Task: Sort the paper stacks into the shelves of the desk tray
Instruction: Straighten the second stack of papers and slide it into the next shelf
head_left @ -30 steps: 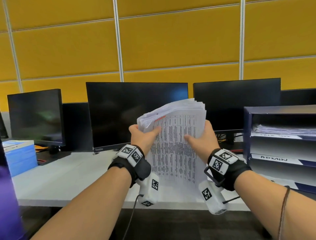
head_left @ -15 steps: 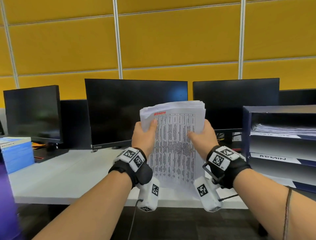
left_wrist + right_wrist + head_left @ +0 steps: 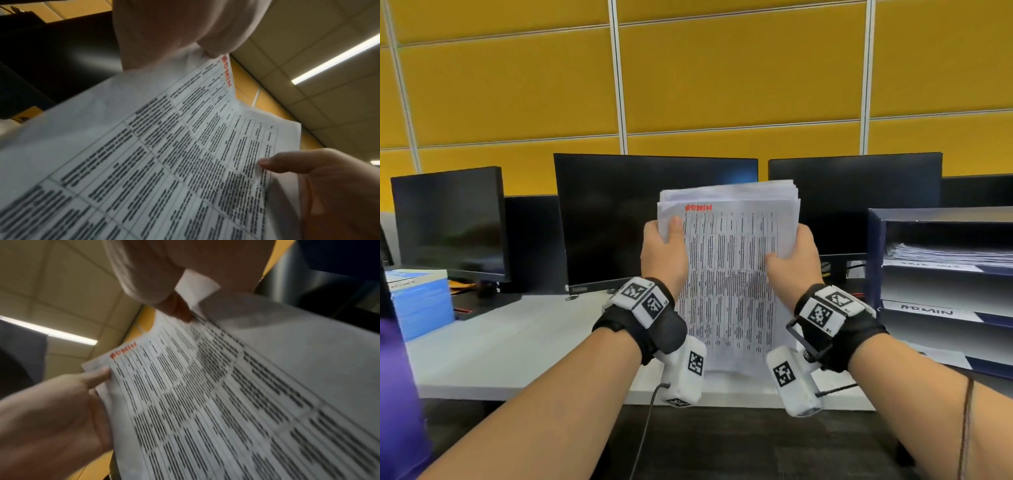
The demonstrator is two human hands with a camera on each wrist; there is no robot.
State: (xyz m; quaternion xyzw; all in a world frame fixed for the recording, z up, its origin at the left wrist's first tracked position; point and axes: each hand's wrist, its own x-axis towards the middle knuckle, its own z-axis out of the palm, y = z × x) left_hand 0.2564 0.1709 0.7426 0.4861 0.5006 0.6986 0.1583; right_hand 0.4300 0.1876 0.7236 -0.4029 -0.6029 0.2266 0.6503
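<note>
I hold a thick paper stack [image 3: 729, 267] upright above the desk edge. Its top sheet carries a printed table and the red word ADMIN at the upper left. My left hand [image 3: 664, 250] grips its left edge with the thumb on the front. My right hand [image 3: 791, 260] grips the right edge the same way. Both wrist views show the paper stack [image 3: 164, 162] [image 3: 226, 402] close up with a thumb pressed on it. The dark blue desk tray [image 3: 876, 260] stands at the right. Its upper shelf holds papers [image 3: 948, 255], and the shelf below bears an ADMIN label [image 3: 928, 310].
Three dark monitors [image 3: 654, 222] line the back of the white desk [image 3: 517, 342] before a yellow panelled wall. A blue and white box stack [image 3: 417, 301] sits at the far left. Something purple [image 3: 397, 411] fills the lower left corner.
The fanned, tilted stack has been squared up and raised upright, and the red ADMIN heading now shows. My left thumb has shifted higher on the left edge.
</note>
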